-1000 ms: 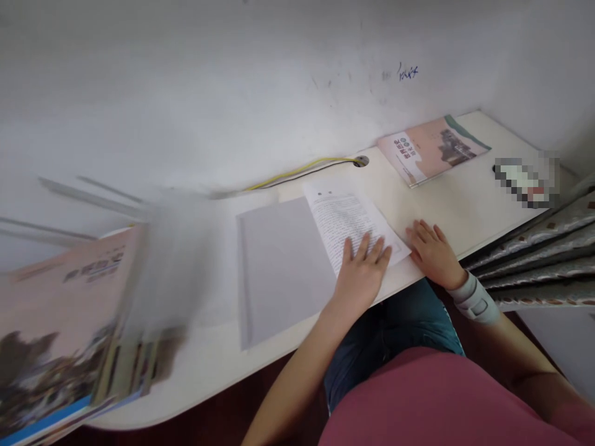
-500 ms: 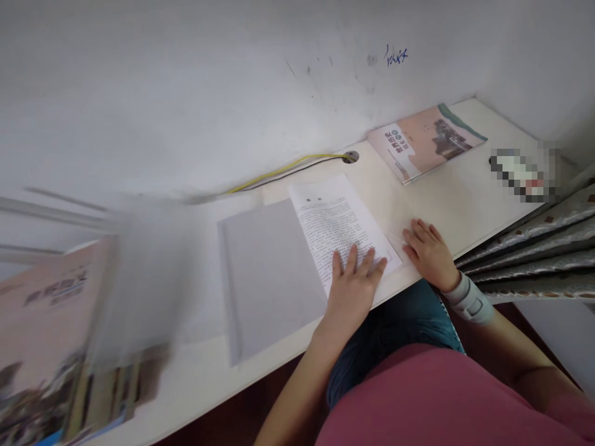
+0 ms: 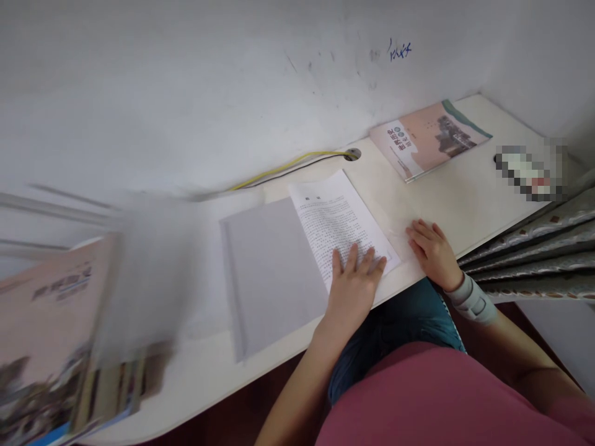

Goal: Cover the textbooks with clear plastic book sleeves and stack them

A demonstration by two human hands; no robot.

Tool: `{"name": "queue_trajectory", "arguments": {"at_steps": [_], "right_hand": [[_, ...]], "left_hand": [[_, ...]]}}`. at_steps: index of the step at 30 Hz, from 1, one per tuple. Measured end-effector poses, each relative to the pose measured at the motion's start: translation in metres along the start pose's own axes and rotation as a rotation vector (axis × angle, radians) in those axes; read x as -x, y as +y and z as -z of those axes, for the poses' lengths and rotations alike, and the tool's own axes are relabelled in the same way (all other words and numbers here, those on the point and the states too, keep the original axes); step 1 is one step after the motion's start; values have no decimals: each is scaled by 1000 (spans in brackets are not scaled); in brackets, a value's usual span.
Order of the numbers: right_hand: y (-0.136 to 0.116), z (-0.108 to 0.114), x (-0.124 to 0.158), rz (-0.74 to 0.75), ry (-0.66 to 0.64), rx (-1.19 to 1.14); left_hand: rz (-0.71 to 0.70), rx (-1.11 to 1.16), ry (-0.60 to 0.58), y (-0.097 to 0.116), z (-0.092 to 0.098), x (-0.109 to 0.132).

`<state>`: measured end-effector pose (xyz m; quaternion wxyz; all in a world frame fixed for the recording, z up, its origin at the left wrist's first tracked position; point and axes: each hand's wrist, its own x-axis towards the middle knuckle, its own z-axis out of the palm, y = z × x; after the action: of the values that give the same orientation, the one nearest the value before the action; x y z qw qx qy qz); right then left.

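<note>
Two hands, neither gripping: my left hand (image 3: 353, 284) spreads flat, the printed page (image 3: 331, 217) beneath it; my right hand (image 3: 435, 253) lies relaxed just beside. Light, even pressure should suit the paper.

Study nook: desk (image 3: 458, 201) w/ open bk (image 3: 320, 226), textbks (image 3: 425, 145).

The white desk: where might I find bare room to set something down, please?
Bare room lies between the pink book, pixelated item and right hand; a slimmer patch separates that book from the open booklet. Crowded: far left, with several books.
</note>
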<state>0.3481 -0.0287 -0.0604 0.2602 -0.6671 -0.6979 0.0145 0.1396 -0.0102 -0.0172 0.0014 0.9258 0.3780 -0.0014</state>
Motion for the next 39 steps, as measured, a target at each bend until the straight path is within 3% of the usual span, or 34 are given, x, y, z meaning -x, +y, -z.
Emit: {"name": "queue_trajectory", "arguments": {"at_steps": [15, 20, 23, 26, 29, 33, 36, 39], "right_hand": [[-6, 3, 0, 43, -106, 191], [-7, 0, 0, 52, -110, 231], [-7, -1, 1, 55, -113, 250], [-6, -2, 1, 64, -101, 257], [-5, -4, 2, 78, -84, 273], [-2, -6, 2, 111, -58, 308], [0, -8, 3, 124, -25, 304], [0, -10, 4, 130, -4, 301]], "left_hand": [[-55, 9, 53, 18, 7, 2], [-81, 20, -26, 20, 6, 4], [-178, 95, -145, 4, 13, -6], [-252, 172, -200, -25, 25, -34], [-113, 66, -164, -59, 31, -77], [123, -59, -143, -94, 26, -125], [100, -38, -144, -108, 14, -141], [62, -23, -173, -114, 2, -141]]}}
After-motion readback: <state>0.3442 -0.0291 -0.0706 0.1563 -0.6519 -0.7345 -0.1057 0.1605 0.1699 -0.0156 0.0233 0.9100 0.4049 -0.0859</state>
